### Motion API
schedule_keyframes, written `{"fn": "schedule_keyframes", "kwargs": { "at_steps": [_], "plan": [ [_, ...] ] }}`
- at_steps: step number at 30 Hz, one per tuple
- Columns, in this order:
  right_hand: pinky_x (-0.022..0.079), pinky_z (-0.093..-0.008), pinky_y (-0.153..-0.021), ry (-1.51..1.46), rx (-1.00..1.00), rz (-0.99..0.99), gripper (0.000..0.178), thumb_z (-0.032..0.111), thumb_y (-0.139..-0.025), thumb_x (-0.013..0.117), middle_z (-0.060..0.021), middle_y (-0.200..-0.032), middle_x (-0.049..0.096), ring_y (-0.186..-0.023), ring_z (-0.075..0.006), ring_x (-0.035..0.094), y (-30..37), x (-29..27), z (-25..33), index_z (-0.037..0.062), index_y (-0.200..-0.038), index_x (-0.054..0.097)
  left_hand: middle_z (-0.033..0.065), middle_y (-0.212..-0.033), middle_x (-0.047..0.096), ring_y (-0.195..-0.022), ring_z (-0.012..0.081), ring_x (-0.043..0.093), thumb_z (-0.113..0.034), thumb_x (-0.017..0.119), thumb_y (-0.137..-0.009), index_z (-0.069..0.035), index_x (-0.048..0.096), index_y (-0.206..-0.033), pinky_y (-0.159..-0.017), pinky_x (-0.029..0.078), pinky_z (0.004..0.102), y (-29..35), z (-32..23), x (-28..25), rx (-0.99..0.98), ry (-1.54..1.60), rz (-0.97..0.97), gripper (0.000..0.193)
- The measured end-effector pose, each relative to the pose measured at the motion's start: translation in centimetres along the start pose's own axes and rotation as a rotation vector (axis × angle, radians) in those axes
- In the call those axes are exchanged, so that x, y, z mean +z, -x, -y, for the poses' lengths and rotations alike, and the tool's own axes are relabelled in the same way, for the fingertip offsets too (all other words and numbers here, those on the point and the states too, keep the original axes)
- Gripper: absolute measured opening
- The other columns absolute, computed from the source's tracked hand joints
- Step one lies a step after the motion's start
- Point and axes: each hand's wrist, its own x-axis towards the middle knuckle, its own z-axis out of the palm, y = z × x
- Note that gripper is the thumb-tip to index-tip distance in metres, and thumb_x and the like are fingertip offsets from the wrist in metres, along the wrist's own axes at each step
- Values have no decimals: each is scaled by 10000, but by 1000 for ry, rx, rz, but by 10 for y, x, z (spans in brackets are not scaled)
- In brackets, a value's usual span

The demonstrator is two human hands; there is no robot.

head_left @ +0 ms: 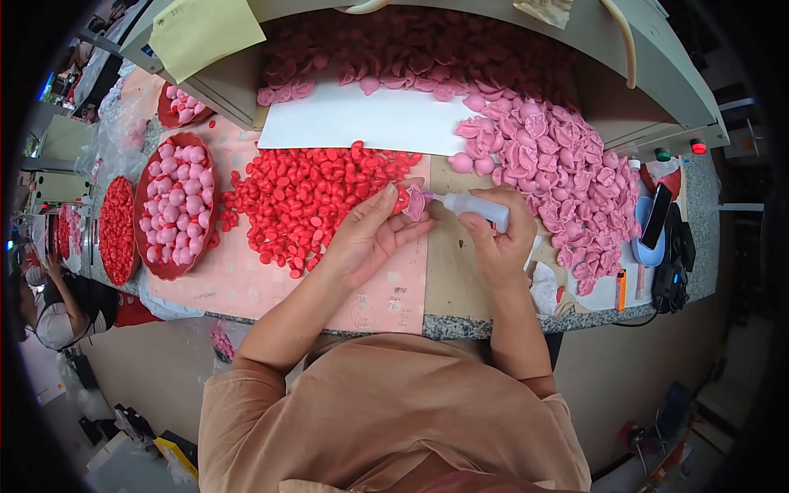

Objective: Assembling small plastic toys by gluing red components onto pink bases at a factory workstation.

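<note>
Between its thumb and fingers, my left hand pinches a small pink flared plastic piece, and a bit of red shows beside it under the thumb. My right hand is wrapped round a translucent squeeze bottle, tipped sideways. Its thin pink nozzle meets or nearly meets the pink piece; the exact contact is too small to tell. Left of my hands spreads a heap of glossy red rounded pieces. On the right lies a large heap of pink flared pieces, some with round ends.
A grey hooded cabinet arches over the back, more pink pieces beneath it. A red tray of pink-and-red parts stands left. At right are a blue container, a phone and an orange lighter. Another person sits far left.
</note>
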Motion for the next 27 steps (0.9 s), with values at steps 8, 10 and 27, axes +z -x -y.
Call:
{"fn": "schedule_keyframes", "kwargs": {
  "at_steps": [8,10,27],
  "plan": [
    [406,-249,-597,35,-49,-12,298,213,-766,731,-62,-802,577,-680,-142,516,-1,0,1,5,-916,578,104,-1097,584,-1018,202,571,-255,482,-942,-21,506,-1185,-967,445,418,-1,1,-2,-15,20,-18,338],
    [407,-249,-596,19,-26,-11,295,212,-769,727,-62,-800,576,-684,-138,518,0,0,1,4,-913,576,106,-1102,582,-1023,204,570,-257,480,-943,-20,504,-1187,-968,445,418,-1,1,-4,-14,20,-18,341],
    [411,-251,-606,43,-11,-19,296,202,-766,728,-70,-801,580,-684,-141,522,0,-1,1,-2,-916,576,127,-1149,561,-1063,219,554,-274,473,-945,-10,489,-1200,-974,438,410,0,0,-2,-25,17,-6,368]
  ]
}}
